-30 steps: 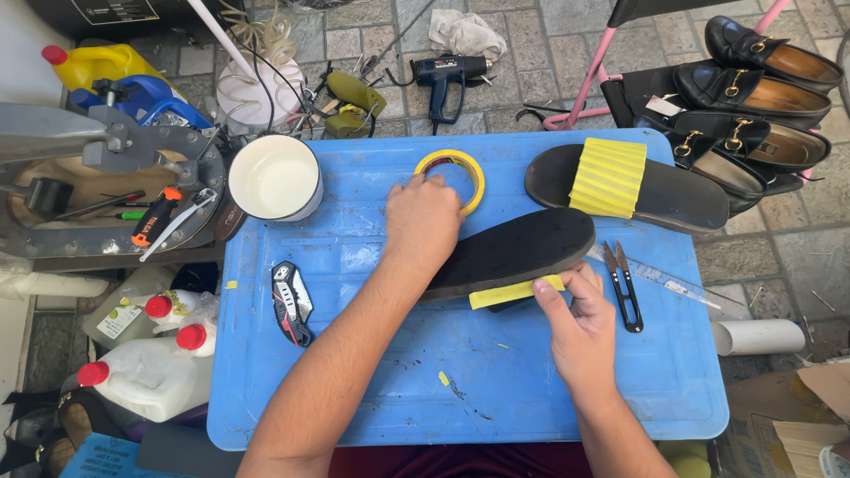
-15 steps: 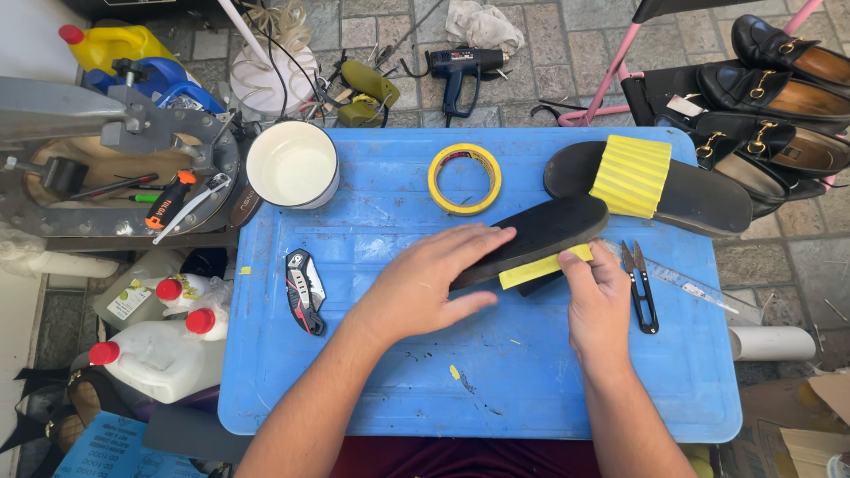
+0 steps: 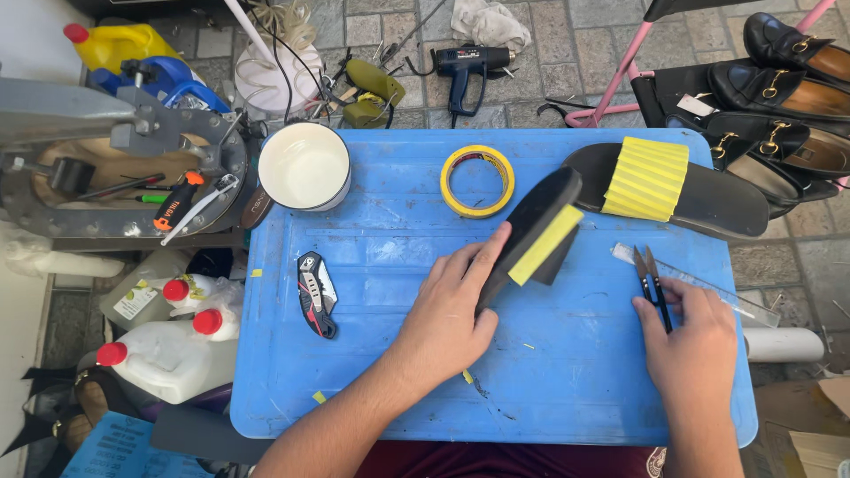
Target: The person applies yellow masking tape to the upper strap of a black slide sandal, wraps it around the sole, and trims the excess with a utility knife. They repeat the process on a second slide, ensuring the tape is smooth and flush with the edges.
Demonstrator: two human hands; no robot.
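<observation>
Head view: black sole tipped up on edge, small black snips taken up.

Left hand clamped around lower end of sole, yellow tape strip facing up, sole raised off blue table rather than lying flat as half a second ago. Right hand, earlier pressing tape on sole, now shifted right and closed on snips beside clear ruler. Taping seemingly over, trimming likely in hand. Yellow tape roll, white cup, folded knife unmoved.
</observation>
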